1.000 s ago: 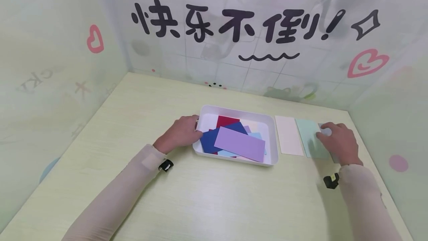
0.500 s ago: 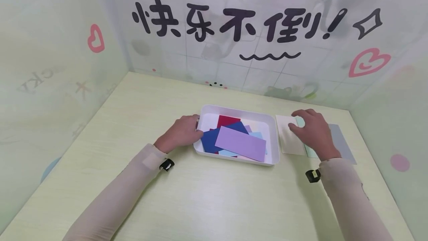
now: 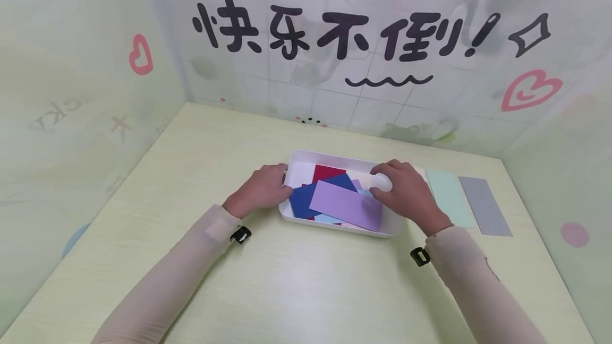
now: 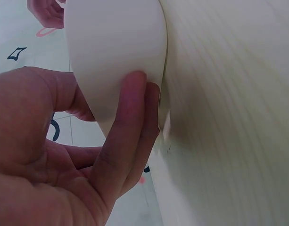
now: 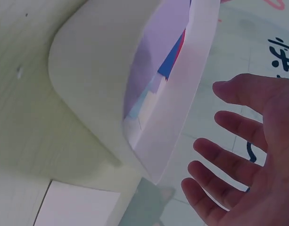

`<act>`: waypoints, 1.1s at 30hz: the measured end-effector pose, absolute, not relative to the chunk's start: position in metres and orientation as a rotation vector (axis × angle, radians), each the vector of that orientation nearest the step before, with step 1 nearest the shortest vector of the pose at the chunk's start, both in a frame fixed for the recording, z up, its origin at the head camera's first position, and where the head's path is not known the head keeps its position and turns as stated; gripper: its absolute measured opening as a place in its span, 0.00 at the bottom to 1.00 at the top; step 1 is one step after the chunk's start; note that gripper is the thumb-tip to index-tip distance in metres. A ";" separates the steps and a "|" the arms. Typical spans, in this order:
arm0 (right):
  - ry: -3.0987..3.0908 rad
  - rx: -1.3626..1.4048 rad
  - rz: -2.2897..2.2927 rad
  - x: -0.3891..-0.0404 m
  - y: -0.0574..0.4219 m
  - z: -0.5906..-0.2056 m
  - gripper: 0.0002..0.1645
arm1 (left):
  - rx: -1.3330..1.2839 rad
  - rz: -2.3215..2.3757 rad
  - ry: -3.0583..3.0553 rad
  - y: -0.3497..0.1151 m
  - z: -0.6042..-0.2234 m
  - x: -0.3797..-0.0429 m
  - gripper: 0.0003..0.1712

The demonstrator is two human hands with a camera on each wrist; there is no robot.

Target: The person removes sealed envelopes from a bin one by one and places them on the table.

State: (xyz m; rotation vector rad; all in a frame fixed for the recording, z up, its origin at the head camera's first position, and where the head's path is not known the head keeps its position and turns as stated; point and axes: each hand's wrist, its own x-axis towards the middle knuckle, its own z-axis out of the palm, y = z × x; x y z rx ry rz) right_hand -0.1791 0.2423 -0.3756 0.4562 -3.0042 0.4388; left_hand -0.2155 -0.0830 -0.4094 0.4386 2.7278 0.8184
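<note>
One shallow white rectangular tray [image 3: 301,175], round-cornered, is set flat. Inside are heaped: one lavender rectangular card [image 3: 346,207], laid slantwise on top; one dark blue card [image 3: 301,203], partly covered by it; one red card [image 3: 329,172], overlapped by the blue. Alongside, rightward, are laid one pale card [image 5: 78,207], one mint-green oblong card [image 3: 450,199], one grey oblong card [image 3: 486,207].
</note>
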 end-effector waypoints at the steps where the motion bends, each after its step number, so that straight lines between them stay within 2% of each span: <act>1: -3.008 0.483 0.431 -0.178 0.239 -0.377 0.22 | 0.438 0.822 2.727 -0.083 -0.409 -0.216 0.25; 14: -3.086 0.762 0.443 -0.170 0.209 -0.391 0.25 | 0.454 0.817 2.744 -0.083 -0.411 -0.216 0.23; 33: -3.209 0.759 0.410 -0.169 0.199 -0.403 0.26 | 0.430 0.798 2.736 -0.083 -0.408 -0.215 0.25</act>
